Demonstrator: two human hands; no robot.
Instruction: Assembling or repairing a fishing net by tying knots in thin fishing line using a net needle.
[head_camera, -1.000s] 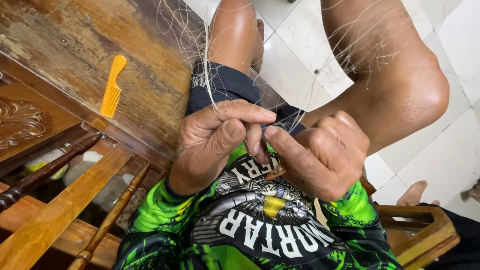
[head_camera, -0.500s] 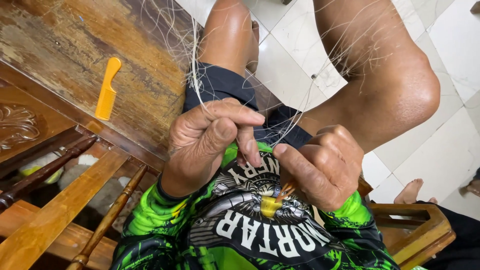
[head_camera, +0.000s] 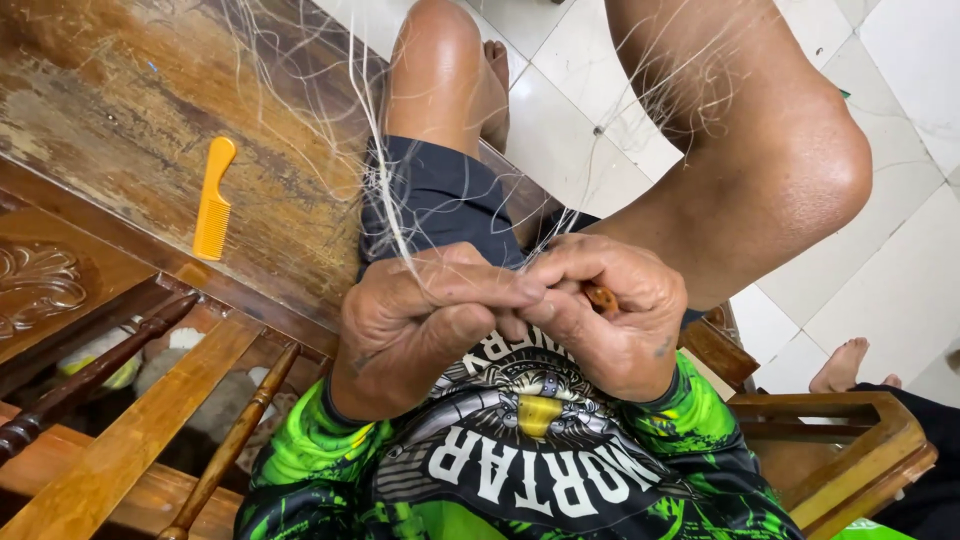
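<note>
**In the lap, both hands pinched on the net**

Over the lap, right at the middle of the shot, the left hand (head_camera: 420, 325) and the right hand (head_camera: 610, 320) are pressed together, knuckles touching. The left hand is curled tight, thumb laid over the forefinger, pinching a bunch of thin white strands of the net (head_camera: 385, 190). From that pinch the strands run up and away, fanning across the dark shorts (head_camera: 435, 200) and over both bare knees. The right hand is curled too, its fingers folded around a small brown tool (head_camera: 603, 297) of which only a tip shows between the fingers; what kind of tool it is cannot be told. The fingertips of the two hands meet just where the strands gather.

Off to the left, a worn wooden table (head_camera: 120, 110) fills the corner, and on it lies an orange comb (head_camera: 213, 200), well apart from the hands. Below that, the turned wooden rails of a chair (head_camera: 130, 440). The person wears a green and black shirt (head_camera: 520, 470). At the lower right, on the white tile floor (head_camera: 900, 270), another person's bare foot (head_camera: 840, 365) shows beside a wooden armrest (head_camera: 850, 440).
</note>
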